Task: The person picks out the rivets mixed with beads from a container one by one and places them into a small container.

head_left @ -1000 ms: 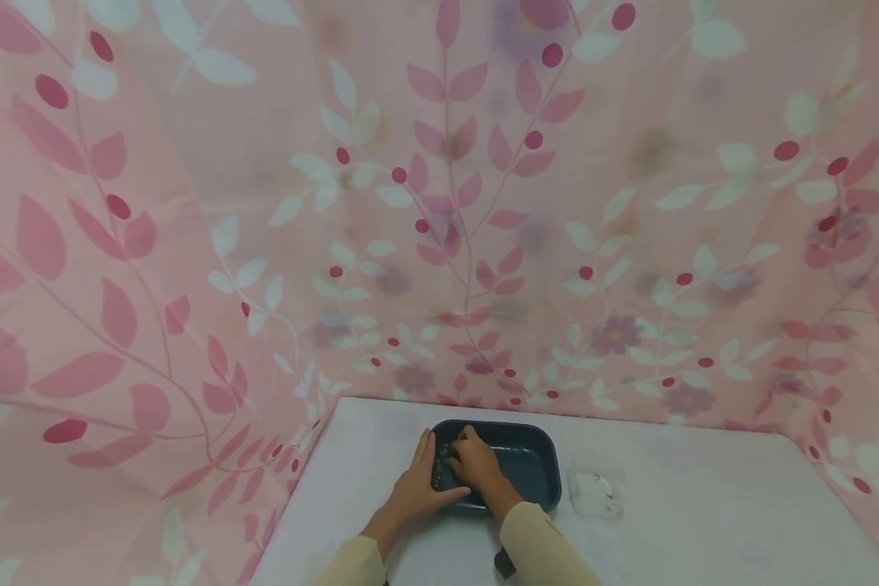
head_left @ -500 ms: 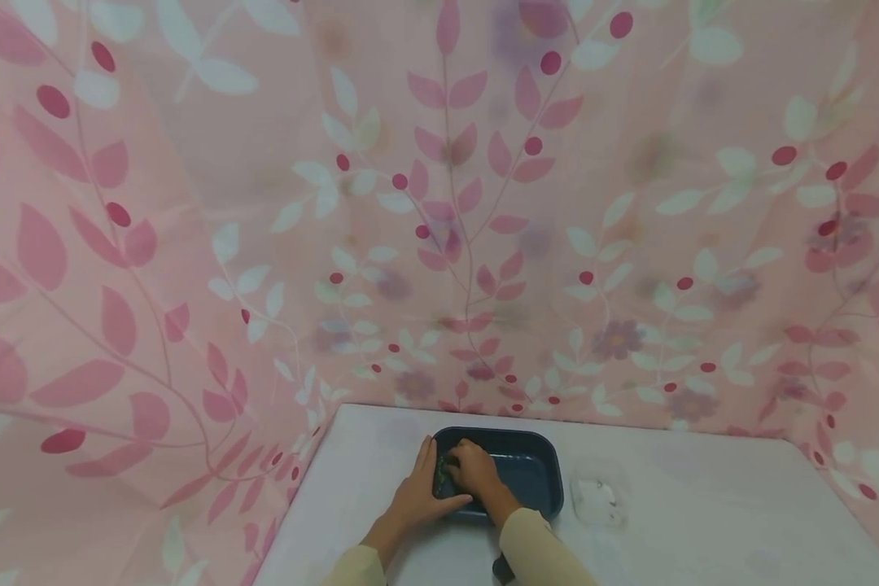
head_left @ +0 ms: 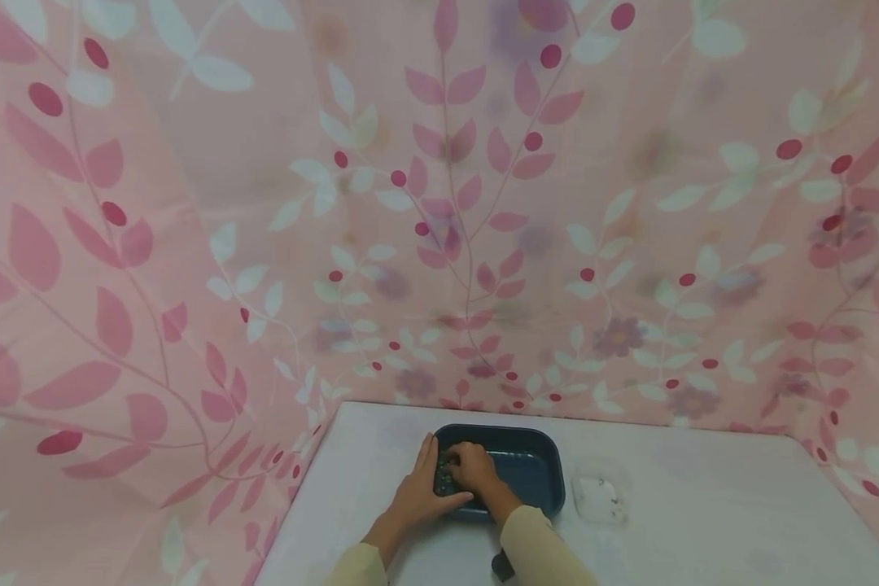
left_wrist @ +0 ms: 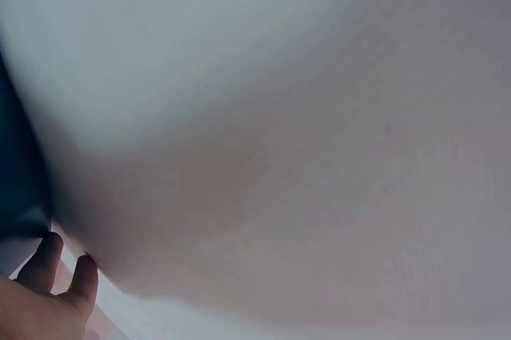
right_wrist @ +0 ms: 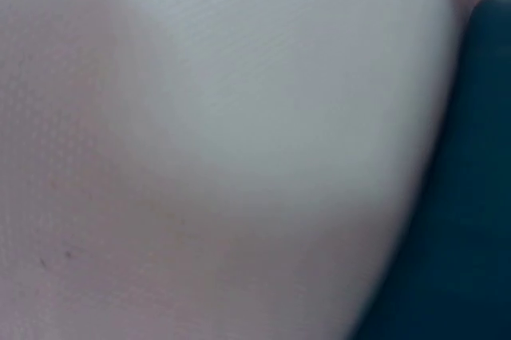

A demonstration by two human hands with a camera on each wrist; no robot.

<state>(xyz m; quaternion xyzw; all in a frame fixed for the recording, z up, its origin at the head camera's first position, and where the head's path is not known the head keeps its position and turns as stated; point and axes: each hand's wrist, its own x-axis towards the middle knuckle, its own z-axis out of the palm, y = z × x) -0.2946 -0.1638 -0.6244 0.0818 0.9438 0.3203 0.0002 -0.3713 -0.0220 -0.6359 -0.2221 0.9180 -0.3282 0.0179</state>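
Observation:
A dark blue rectangular pan [head_left: 498,429] lies on the white table, its side wall [left_wrist: 20,172] also visible in the left wrist view. Along its left side rests my left hand [head_left: 419,492], fingers straight against the outside, thumb reaching over the near rim. In the left wrist view, two fingertips of the left hand [left_wrist: 52,292] show beside the pan. My right hand [head_left: 476,470] reaches into the pan with curled fingers, seeming to pinch at small green pieces [head_left: 443,484] by the left inner wall. Its fingertips are too small to make out. The right wrist view shows the pan's outer side [right_wrist: 459,220].
A clear plastic container [head_left: 599,496] with small bits in it stands right of the pan. Near the right sleeve is a small black object [head_left: 503,564]. Floral pink cloth [head_left: 527,325] hangs behind and on both sides of the white table [head_left: 703,505].
My right hand's fingers shift slightly among the green pieces, which show a little differently along the left wall. The left hand stays in place against the pan.

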